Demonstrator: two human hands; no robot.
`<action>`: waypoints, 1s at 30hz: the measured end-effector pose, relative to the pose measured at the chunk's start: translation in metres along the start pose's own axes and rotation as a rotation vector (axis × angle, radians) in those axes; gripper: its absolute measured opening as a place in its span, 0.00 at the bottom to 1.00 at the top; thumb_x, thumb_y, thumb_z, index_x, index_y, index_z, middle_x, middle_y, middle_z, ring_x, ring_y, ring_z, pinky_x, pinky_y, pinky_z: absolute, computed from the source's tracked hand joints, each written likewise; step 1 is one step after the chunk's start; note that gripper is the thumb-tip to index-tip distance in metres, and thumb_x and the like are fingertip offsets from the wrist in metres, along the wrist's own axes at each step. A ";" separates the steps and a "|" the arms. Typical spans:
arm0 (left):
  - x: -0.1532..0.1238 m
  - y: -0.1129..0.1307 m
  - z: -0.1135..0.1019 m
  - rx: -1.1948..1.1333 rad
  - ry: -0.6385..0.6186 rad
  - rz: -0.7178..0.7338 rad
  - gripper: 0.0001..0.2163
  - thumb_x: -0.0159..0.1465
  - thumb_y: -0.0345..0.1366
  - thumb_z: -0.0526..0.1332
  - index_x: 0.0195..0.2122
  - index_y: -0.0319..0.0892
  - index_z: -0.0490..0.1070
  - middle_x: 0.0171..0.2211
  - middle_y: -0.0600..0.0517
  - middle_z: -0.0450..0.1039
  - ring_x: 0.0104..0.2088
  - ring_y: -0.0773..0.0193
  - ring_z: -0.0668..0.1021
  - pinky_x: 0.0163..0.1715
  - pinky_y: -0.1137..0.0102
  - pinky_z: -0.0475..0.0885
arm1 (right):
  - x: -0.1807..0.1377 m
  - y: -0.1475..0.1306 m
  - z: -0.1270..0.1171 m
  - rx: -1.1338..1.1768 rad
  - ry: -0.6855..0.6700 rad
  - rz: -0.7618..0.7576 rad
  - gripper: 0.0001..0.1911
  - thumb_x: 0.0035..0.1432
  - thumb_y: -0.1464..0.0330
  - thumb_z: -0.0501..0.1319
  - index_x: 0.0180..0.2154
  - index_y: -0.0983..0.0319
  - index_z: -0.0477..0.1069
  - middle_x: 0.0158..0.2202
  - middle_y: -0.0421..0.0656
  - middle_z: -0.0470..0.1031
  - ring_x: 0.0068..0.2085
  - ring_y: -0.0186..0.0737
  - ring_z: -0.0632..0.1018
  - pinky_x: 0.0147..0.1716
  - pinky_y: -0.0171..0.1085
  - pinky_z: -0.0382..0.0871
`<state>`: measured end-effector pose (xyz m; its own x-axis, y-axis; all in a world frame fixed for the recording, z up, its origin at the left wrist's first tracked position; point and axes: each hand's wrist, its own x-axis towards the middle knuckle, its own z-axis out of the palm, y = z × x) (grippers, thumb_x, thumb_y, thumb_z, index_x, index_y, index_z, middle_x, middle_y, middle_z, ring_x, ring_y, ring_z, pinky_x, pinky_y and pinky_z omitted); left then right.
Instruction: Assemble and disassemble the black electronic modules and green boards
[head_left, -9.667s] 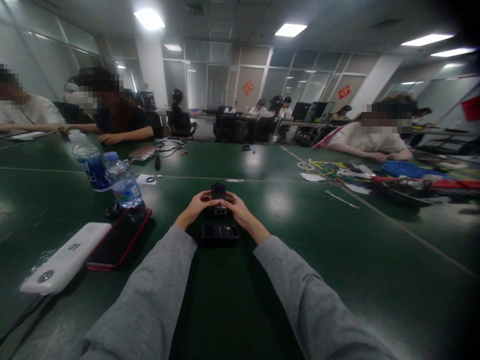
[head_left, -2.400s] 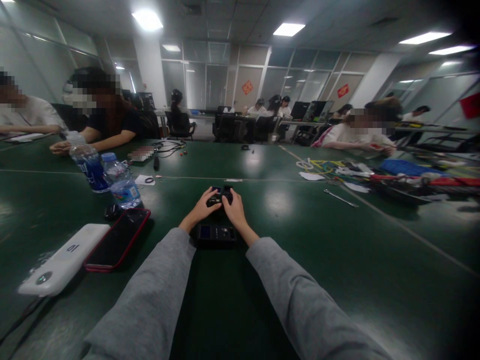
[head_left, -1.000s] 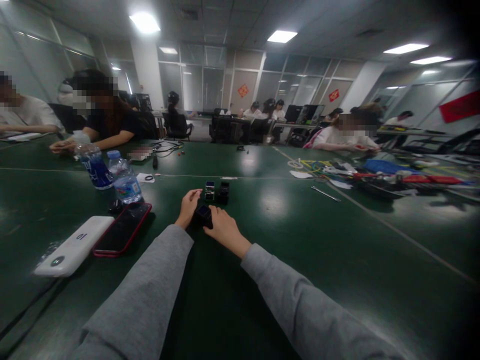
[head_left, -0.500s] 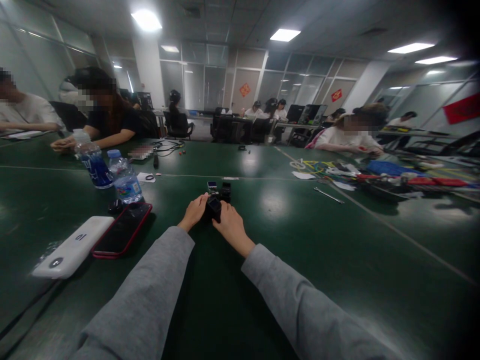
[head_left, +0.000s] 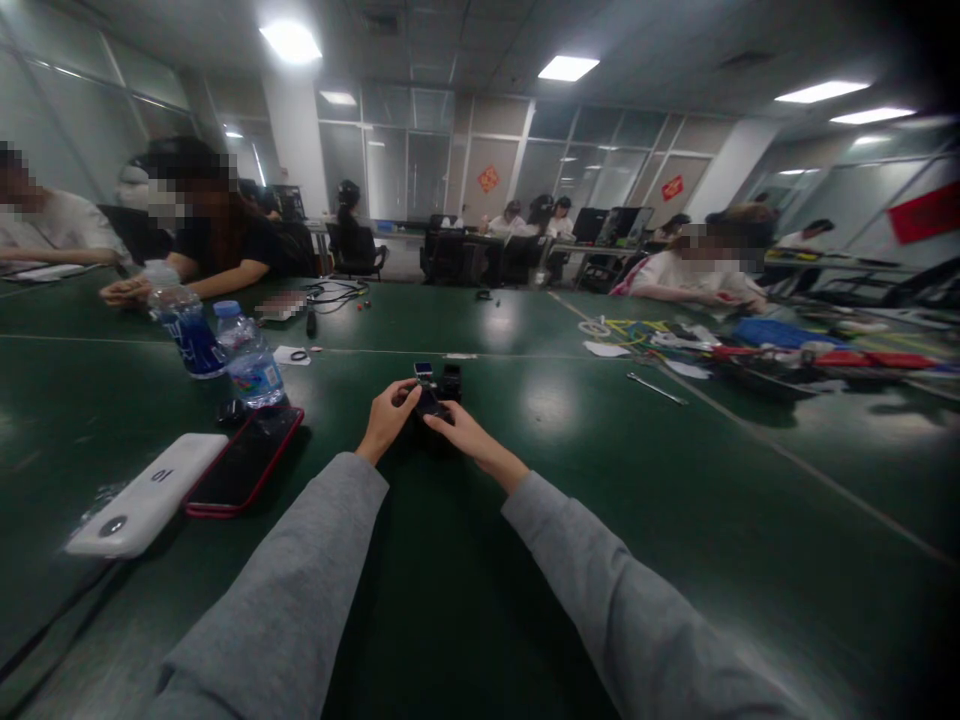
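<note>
Between my two hands is a small black box-shaped device (head_left: 430, 403) with a dark, screen-like face, just above the green table (head_left: 480, 560). My left hand (head_left: 388, 418) grips its left side, thumb resting on the top. From the right, my right hand (head_left: 466, 434) holds it with the thumb along its near edge; the other fingers are partly hidden behind it. Just beyond stand a small piece with a pale screen-like face (head_left: 424, 370) and another black block (head_left: 451, 378). Their exact kind is too small to make out.
To the left lie a red-edged phone (head_left: 246, 460) and a white power bank (head_left: 150, 495), near two plastic bottles (head_left: 253, 360). A wrench (head_left: 657, 389) and a heap of cables and tools (head_left: 750, 350) lie to the right. Other people sit across the table.
My right hand has shifted slightly right and its thumb now lies lower on the device. My left thumb has moved onto the device's top. The surrounding things stay put.
</note>
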<state>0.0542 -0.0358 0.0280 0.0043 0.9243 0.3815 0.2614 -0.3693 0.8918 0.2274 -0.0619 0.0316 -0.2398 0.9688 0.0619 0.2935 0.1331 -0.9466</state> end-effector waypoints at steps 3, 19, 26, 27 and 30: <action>0.001 0.000 0.001 -0.100 0.005 -0.045 0.23 0.61 0.52 0.60 0.49 0.40 0.73 0.43 0.45 0.77 0.42 0.59 0.78 0.46 0.65 0.71 | 0.003 0.013 0.002 0.250 -0.029 -0.013 0.30 0.53 0.56 0.70 0.52 0.64 0.64 0.45 0.49 0.73 0.47 0.46 0.74 0.48 0.44 0.68; -0.011 0.009 -0.003 -0.321 -0.224 -0.295 0.34 0.53 0.40 0.72 0.59 0.40 0.62 0.47 0.42 0.74 0.48 0.55 0.77 0.53 0.55 0.68 | -0.004 0.016 0.006 0.424 0.217 -0.120 0.32 0.52 0.56 0.70 0.54 0.59 0.63 0.46 0.46 0.72 0.49 0.46 0.73 0.50 0.45 0.68; -0.009 0.000 -0.008 -0.418 -0.226 -0.283 0.31 0.52 0.39 0.72 0.55 0.37 0.66 0.46 0.42 0.76 0.47 0.56 0.77 0.54 0.56 0.67 | 0.004 0.015 0.003 0.499 0.129 -0.074 0.36 0.46 0.58 0.74 0.54 0.60 0.65 0.47 0.47 0.72 0.50 0.47 0.73 0.50 0.44 0.68; -0.009 -0.002 -0.008 -0.434 -0.224 -0.283 0.31 0.51 0.38 0.72 0.55 0.37 0.66 0.46 0.42 0.76 0.47 0.56 0.77 0.54 0.56 0.67 | 0.006 0.016 0.002 0.521 0.114 -0.063 0.38 0.45 0.58 0.75 0.54 0.61 0.64 0.46 0.47 0.72 0.49 0.47 0.73 0.49 0.43 0.69; -0.008 -0.004 -0.007 -0.450 -0.220 -0.291 0.31 0.51 0.38 0.72 0.55 0.37 0.66 0.46 0.42 0.76 0.47 0.56 0.78 0.54 0.57 0.67 | 0.010 0.020 -0.002 0.562 0.072 -0.029 0.41 0.42 0.60 0.76 0.56 0.61 0.63 0.45 0.48 0.73 0.48 0.47 0.74 0.46 0.43 0.70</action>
<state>0.0462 -0.0424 0.0231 0.2064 0.9744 0.0886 -0.1539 -0.0571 0.9864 0.2323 -0.0491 0.0136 -0.1713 0.9808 0.0930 -0.2542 0.0472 -0.9660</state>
